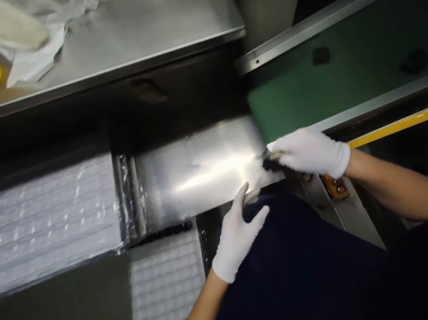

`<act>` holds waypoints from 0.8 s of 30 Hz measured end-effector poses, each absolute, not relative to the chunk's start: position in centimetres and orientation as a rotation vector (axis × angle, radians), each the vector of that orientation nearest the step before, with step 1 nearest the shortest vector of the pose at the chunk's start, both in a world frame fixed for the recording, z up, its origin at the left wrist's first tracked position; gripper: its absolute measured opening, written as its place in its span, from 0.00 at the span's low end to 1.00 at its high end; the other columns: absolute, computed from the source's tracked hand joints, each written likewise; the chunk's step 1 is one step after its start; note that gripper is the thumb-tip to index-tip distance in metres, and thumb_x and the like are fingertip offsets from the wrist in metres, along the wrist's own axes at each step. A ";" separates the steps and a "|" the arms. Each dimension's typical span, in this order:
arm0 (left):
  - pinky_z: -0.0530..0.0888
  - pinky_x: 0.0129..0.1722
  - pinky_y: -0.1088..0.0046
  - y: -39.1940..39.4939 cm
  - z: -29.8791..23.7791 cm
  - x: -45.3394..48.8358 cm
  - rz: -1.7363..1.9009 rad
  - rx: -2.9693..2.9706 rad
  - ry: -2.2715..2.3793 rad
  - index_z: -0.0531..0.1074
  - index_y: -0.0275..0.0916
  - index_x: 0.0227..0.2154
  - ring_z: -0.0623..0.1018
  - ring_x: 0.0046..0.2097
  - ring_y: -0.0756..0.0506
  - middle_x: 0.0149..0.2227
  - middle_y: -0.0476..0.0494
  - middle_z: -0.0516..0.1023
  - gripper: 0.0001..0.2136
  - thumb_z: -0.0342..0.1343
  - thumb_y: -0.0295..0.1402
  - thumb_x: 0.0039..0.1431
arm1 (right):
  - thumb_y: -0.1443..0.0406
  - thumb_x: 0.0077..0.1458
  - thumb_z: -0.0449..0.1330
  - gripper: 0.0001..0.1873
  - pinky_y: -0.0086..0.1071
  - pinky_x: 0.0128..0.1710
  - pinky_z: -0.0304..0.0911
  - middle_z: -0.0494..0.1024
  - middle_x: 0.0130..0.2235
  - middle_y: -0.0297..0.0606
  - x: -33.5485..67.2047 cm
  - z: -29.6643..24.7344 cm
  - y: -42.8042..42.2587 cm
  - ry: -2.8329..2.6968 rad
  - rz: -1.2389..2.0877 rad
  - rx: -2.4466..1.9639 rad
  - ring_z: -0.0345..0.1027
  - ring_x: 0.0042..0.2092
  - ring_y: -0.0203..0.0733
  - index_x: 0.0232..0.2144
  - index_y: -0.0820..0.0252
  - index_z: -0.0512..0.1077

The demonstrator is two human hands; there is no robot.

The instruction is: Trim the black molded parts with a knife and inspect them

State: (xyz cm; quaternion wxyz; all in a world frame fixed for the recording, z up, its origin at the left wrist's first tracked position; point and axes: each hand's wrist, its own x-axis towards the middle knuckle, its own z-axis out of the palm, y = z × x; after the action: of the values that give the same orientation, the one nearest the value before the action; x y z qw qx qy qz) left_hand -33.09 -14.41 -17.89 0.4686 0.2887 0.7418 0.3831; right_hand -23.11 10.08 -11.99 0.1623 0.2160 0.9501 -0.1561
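Head-worn view, angled down at left hand [238, 238] and right hand [310, 154]

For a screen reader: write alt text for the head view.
The gloved right hand grips a small dark object at a glossy sheet's edge beside a green conveyor belt; the open left hand is just below. Dimpled plastic trays lie to the left.

Right hand [312, 153] grips dark object [270, 164]; left hand [236, 241] open beside shiny sheet [200, 173].

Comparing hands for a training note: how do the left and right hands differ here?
The right hand grips a small dark tool, while the left hand is open, fingers spread, holding nothing. The right sits at the end of the shiny sheet; the left reaches its near edge. Both wear white gloves.
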 end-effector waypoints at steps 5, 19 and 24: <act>0.68 0.69 0.59 -13.6 -18.5 -32.4 0.913 0.628 1.843 0.64 0.43 0.67 0.76 0.63 0.41 0.61 0.42 0.78 0.29 0.57 0.47 0.68 | 0.56 0.67 0.55 0.21 0.37 0.42 0.61 0.81 0.48 0.58 -17.7 -14.4 26.6 2.454 -0.201 1.552 0.75 0.49 0.56 0.46 0.66 0.80; 0.73 0.65 0.60 -12.4 -18.8 -29.1 0.928 0.519 1.864 0.74 0.40 0.59 0.81 0.58 0.40 0.55 0.42 0.82 0.23 0.57 0.46 0.67 | 0.59 0.66 0.60 0.15 0.28 0.25 0.53 0.70 0.21 0.35 -20.4 -18.5 37.6 2.150 -1.386 2.120 0.54 0.22 0.32 0.29 0.63 0.70; 0.74 0.65 0.62 -12.9 -18.3 -27.8 1.016 0.451 1.879 0.73 0.40 0.60 0.81 0.57 0.41 0.54 0.42 0.83 0.24 0.58 0.45 0.67 | 0.62 0.74 0.46 0.21 0.24 0.22 0.47 0.63 0.18 0.27 -23.7 -19.1 37.2 1.941 -1.939 2.065 0.44 0.20 0.29 0.26 0.56 0.59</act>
State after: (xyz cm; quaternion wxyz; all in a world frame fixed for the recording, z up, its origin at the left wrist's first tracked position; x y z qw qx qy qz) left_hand -27.80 -12.86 -18.32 0.4611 0.1834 0.7636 0.4131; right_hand -23.70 37.15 -19.09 -0.1455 0.5949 0.5594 -0.5586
